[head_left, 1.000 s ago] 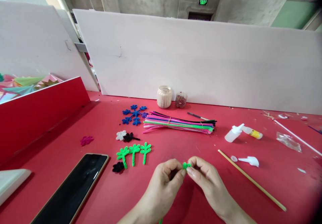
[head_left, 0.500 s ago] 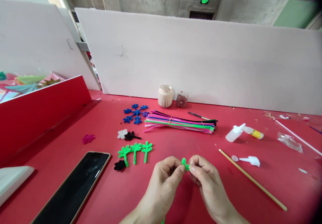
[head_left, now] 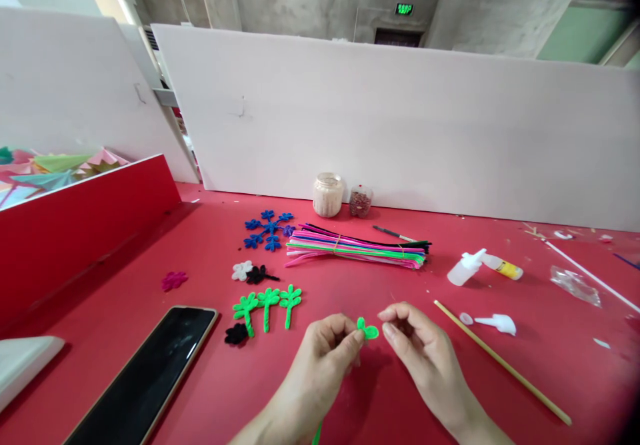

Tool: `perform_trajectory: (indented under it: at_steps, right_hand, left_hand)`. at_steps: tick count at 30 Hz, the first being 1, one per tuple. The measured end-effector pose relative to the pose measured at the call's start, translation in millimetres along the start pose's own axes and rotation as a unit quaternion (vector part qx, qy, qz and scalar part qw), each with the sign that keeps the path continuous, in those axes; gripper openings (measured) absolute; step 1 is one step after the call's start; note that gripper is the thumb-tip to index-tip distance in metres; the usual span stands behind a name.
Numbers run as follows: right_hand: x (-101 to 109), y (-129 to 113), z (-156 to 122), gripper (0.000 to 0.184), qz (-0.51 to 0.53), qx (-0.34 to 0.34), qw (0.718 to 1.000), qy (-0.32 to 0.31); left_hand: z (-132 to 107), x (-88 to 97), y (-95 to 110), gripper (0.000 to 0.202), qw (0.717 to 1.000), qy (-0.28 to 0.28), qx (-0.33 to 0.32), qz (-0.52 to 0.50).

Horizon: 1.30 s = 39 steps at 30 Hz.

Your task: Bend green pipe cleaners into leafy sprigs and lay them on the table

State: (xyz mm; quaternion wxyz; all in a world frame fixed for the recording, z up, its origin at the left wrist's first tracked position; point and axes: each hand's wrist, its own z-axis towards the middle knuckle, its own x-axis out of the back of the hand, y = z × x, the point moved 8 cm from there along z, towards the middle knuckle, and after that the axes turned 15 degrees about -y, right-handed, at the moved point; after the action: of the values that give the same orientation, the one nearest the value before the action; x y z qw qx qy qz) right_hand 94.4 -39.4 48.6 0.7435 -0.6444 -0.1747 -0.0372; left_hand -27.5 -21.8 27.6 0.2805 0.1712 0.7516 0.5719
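My left hand (head_left: 330, 348) pinches a green pipe cleaner (head_left: 369, 331) between thumb and forefinger. Two small bent loops of it stick out past the fingertips, and a tail of the same green shows below the wrist. Just to the right, my right hand (head_left: 417, 345) is apart from it, thumb and fingers parted with nothing between them. To the left lie several green pipe-cleaner sprigs (head_left: 269, 307), each with looped leaves on a twisted stem. A black pipe-cleaner flower (head_left: 236, 334) touches the leftmost one or lies right beside it.
Beyond the hands lies a banded bundle of pipe cleaners (head_left: 357, 248), near a blue pipe-cleaner snowflake (head_left: 270, 228) and a glass jar (head_left: 327, 195). At left is a phone (head_left: 145, 375). On the right are a wooden stick (head_left: 503, 362) and a glue bottle (head_left: 465, 268).
My right hand has let go of the green pipe cleaner and moved slightly right. My left hand still holds it, and two loops now show more plainly.
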Motion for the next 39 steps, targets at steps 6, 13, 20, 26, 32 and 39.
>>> perform_trajectory:
  at_steps: [6,13,20,26,32,39]
  right_hand:
    - [-7.7,-23.3,-2.2,0.018,-0.125,0.096,0.987,-0.036]
    - [-13.4,-18.2,2.1,0.012,-0.129,0.040,0.988,-0.073]
    - [-16.5,-19.0,0.6,0.014,-0.132,0.026,0.987,-0.089]
    - [-10.5,-23.2,0.0,0.006,-0.160,0.066,0.983,-0.057]
    - [-10.9,-35.5,-5.6,0.030,-0.295,0.171,0.939,-0.049]
    - [-10.6,-36.5,-7.5,0.024,-0.325,0.190,0.925,-0.048]
  left_hand:
    - [-0.5,-0.8,-1.3,0.024,1.000,-0.008,0.005,-0.026]
    - [0.0,-3.0,-4.2,0.025,0.999,-0.009,0.022,-0.034]
    - [0.1,-6.5,-0.6,0.025,0.999,-0.035,0.022,0.003]
    - [-1.4,-4.0,3.6,0.025,1.000,-0.027,0.005,-0.003]
    - [-1.6,-5.3,1.4,0.023,0.999,-0.032,0.016,-0.040]
    - [-0.5,-5.6,-4.0,0.022,0.996,-0.038,0.018,-0.073]
